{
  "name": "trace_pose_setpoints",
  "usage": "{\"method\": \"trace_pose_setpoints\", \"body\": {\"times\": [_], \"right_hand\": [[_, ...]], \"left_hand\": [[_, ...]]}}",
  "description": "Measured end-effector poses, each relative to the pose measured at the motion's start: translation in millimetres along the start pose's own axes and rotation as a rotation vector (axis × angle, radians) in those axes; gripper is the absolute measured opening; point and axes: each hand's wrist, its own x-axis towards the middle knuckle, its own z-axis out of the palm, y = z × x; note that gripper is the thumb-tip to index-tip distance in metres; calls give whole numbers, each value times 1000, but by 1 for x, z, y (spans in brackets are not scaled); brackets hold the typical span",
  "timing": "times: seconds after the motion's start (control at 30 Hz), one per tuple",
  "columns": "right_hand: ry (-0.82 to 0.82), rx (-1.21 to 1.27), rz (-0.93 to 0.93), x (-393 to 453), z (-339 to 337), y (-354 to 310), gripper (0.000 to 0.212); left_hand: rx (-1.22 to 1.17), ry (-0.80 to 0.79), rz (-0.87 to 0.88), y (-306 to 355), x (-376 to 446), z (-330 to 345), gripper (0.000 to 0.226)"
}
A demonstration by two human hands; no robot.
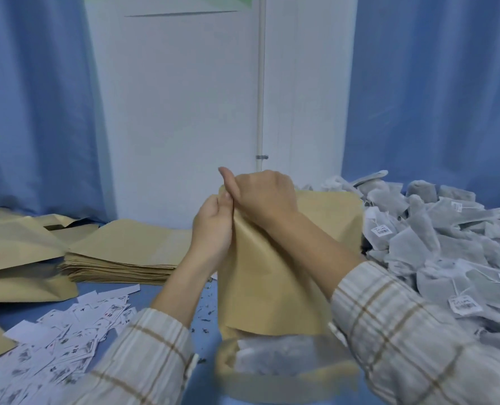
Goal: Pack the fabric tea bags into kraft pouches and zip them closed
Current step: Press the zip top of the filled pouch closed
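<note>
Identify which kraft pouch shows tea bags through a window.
The brown kraft pouch nearest the camera, below the held one; its clear window shows tea bags, the others show only paper.

Blue curtains [35, 112], (scattered) paper slips [61, 340]

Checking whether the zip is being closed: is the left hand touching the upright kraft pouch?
Touching. The head view shows the left hand pinching the kraft pouch at its top left corner, beside the right hand, which grips the top edge.

Pouch stack [126, 252] left, tea bag heap [435, 244] right.
</note>
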Motion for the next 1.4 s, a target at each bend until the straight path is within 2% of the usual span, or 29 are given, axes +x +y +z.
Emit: {"method": "trace_pose_setpoints", "body": {"times": [0.1,0.2,0.3,0.4,0.53,0.6,0.67,0.73,0.77,0.83,0.87,0.93,1.03,1.13,1.17,1.23,1.27,1.33,1.4], "right_hand": [[-30,65,39,6,4,-8,58],[-69,186,121,5,7,16,66],[-48,152,221,-8,9,37,69],[-106,181,311,-16,8,58,71],[-49,108,376,-25,12,78,69],[-54,290,444,-29,16,83,63],[-123,596,549,-34,19,90,53],[-287,961,632,-51,21,95,66],[-402,1052,643,-65,24,98,72],[-605,1116,606,-95,37,99,62],[-663,1156,588,-110,46,99,58],[-656,1281,640,-130,64,93,57],[-550,1399,834,-146,87,77,57],[-504,1481,942,-149,100,64,48],[-471,1509,961,-148,102,60,46],[-376,1561,1007,-146,105,52,45],[-340,1596,1031,-145,106,47,44],[-329,1688,1066,-140,105,37,42],[-318,1814,1086,-136,101,27,40]], "left_hand": [[113,97,101,-2,1,-9,41],[102,161,102,-6,5,-23,44],[110,142,112,-8,5,-28,45],[92,156,92,-12,6,-29,45],[84,159,80,-24,8,-36,45],[85,177,57,-29,10,-39,43],[4,245,-26,-36,15,-47,37],[-215,359,-152,-43,17,-60,33],[-364,402,-210,-45,15,-66,32],[-566,462,-276,-51,10,-73,28],[-583,489,-300,-55,7,-75,26],[-566,553,-350,-64,2,-80,24],[-547,631,-392,-74,1,-94,26],[-570,680,-389,-78,6,-110,24],[-631,631,-404,-79,6,-116,21],[-812,337,-412,-79,1,-125,23],[-790,155,-420,-82,-3,-127,35],[-596,-139,-458,-88,-19,-122,49],[-526,-252,-486,-93,-33,-110,49]]}}
